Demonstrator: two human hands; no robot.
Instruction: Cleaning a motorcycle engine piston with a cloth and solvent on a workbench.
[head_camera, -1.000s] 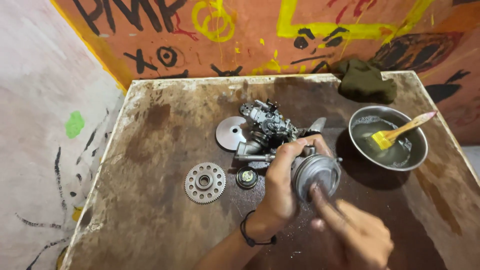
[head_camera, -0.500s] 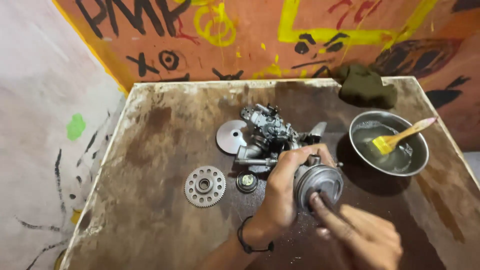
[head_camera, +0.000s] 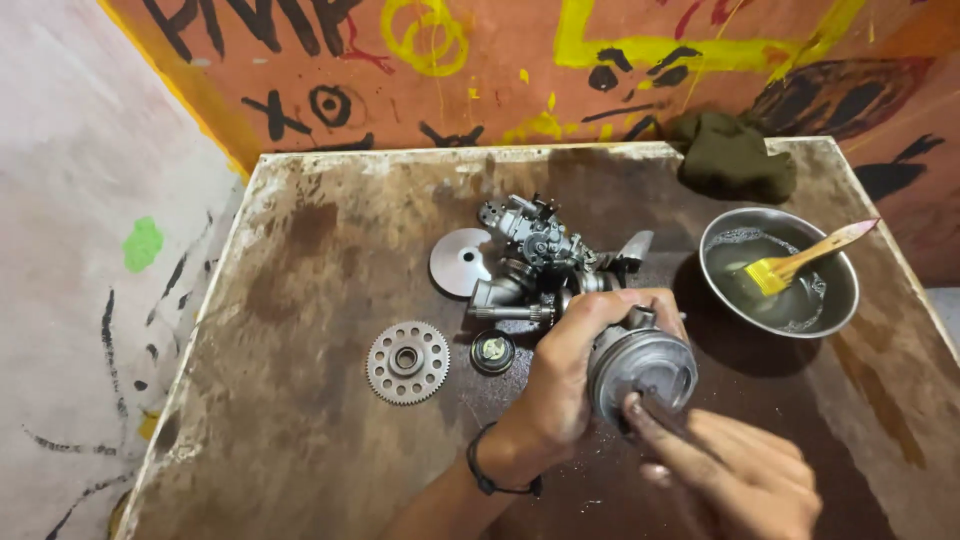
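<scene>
My left hand is wrapped around a grey metal piston, holding it above the stained table with its round crown facing me. My right hand comes in from the lower right and presses a fingertip on the lower edge of the piston's crown. Just behind the piston lies a cluster of grey engine parts, with a toothed shaft sticking out. A black band sits on my left wrist.
A toothed gear disc and a small round cap lie left of my hands. A plain metal disc rests beside the engine parts. At the right stands a metal bowl of liquid holding a yellow brush. A dark cloth lies at the back.
My right hand's fingertip has slid in onto the piston crown. The left hand keeps its grip with only a slight shift.
</scene>
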